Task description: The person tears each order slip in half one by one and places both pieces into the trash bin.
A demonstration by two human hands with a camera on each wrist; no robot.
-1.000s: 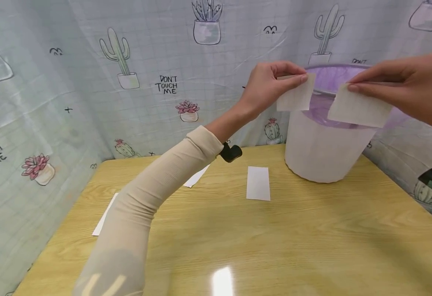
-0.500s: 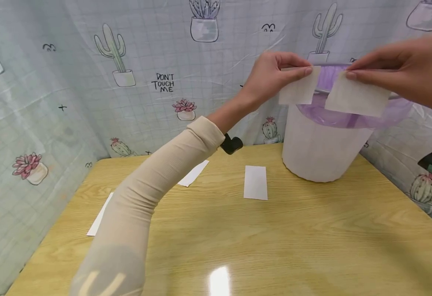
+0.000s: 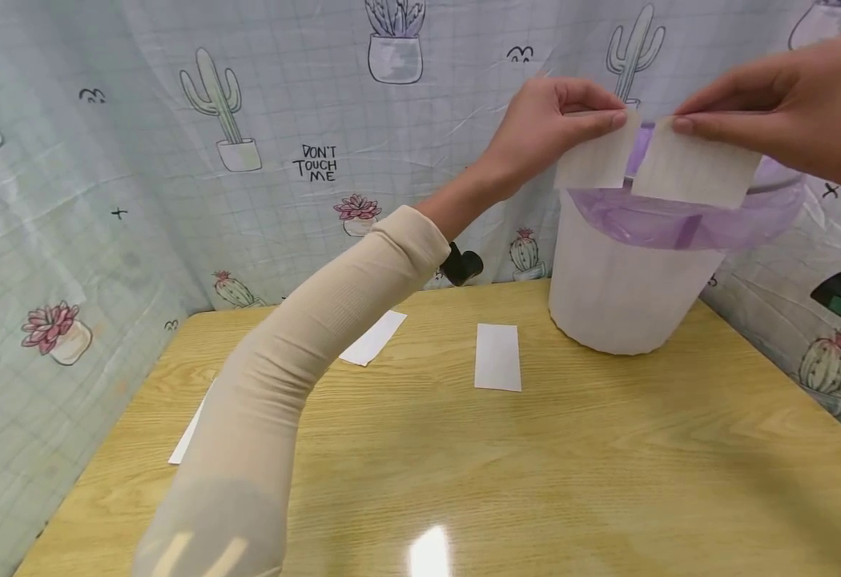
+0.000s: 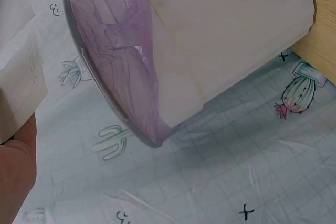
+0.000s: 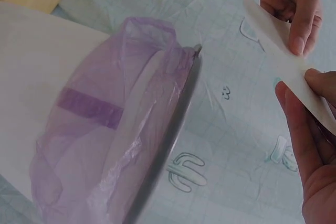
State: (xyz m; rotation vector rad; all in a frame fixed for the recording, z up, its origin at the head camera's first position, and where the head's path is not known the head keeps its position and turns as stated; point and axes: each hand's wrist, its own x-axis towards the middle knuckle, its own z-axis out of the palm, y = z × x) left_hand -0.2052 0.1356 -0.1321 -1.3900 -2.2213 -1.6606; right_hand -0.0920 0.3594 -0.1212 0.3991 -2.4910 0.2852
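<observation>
In the head view, my left hand (image 3: 536, 136) pinches a small white paper piece (image 3: 592, 163) at its top corner between thumb and fingers. My right hand (image 3: 798, 108) pinches a second paper piece (image 3: 694, 167) the same way, a narrow gap away. Both pieces hang over the near rim of a white bin (image 3: 611, 280) with a purple bag liner (image 3: 680, 223) folded over its edge. The left wrist view shows faint marks on one paper (image 4: 21, 87). From the right wrist, both hands appear close together at the paper (image 5: 273, 40), beside the bin's grey rim (image 5: 173, 129).
Lying on the wooden table (image 3: 572, 473) are a white paper rectangle (image 3: 497, 357), another paper (image 3: 373, 338) beyond my left forearm, and a third paper (image 3: 190, 433) partly behind the sleeve (image 3: 269, 385). A cactus-print curtain (image 3: 283, 80) hangs around the table's back and sides.
Both hands have risen with their paper pieces, uncovering more of the liner's front. My left hand has also shifted right, narrowing the gap between the pieces.
</observation>
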